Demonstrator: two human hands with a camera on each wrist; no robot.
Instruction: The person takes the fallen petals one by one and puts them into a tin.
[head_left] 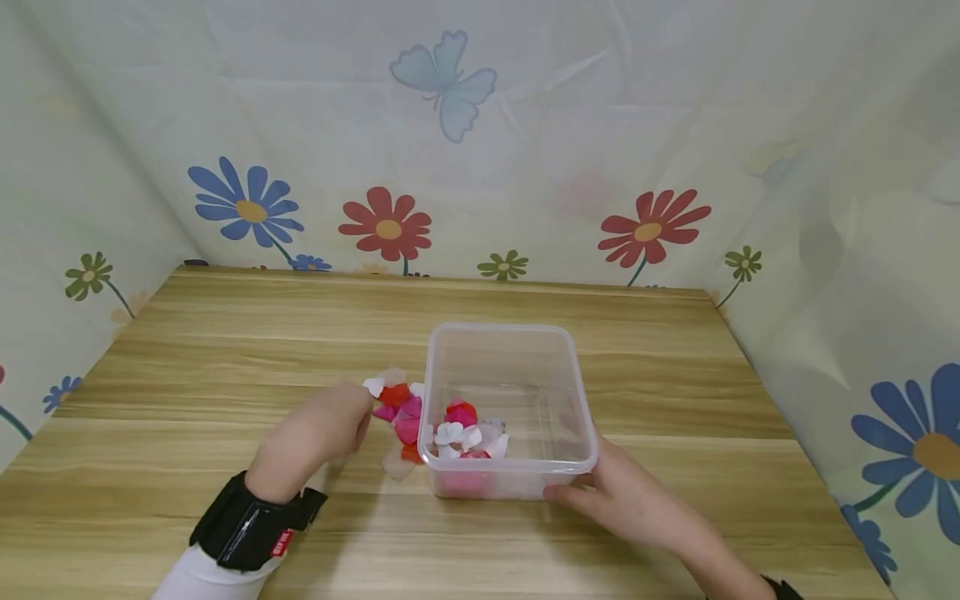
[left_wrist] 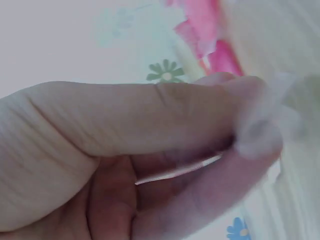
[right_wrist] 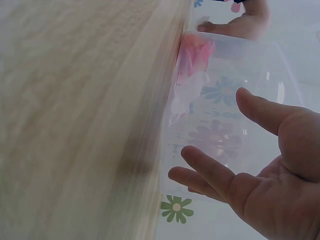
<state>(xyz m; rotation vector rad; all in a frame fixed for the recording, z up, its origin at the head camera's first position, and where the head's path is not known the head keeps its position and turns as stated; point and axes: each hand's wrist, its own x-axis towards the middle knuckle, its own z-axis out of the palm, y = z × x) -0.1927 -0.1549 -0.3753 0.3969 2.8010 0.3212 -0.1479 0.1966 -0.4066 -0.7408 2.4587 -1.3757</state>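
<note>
My left hand (head_left: 318, 429) is low over the table, left of a small pile of petals (head_left: 407, 408). Its thumb and fingertips pinch a whitish translucent petal (left_wrist: 266, 125), blurred in the left wrist view. A clear plastic box (head_left: 510, 465) without a lid stands right of the pile. White, pink and red petals (head_left: 471, 437) lie inside it, toward its left side. Against the box's near right corner rests my right hand (head_left: 626, 496). In the right wrist view its fingers (right_wrist: 210, 170) are extended and spread along the box wall, the thumb held apart from them.
The wood-grain table (head_left: 300, 325) carries the box and the loose petals. Behind it and at both sides hangs a pale cloth (head_left: 517, 158) printed with flowers and a butterfly. A black band (head_left: 247, 521) is strapped round the left wrist.
</note>
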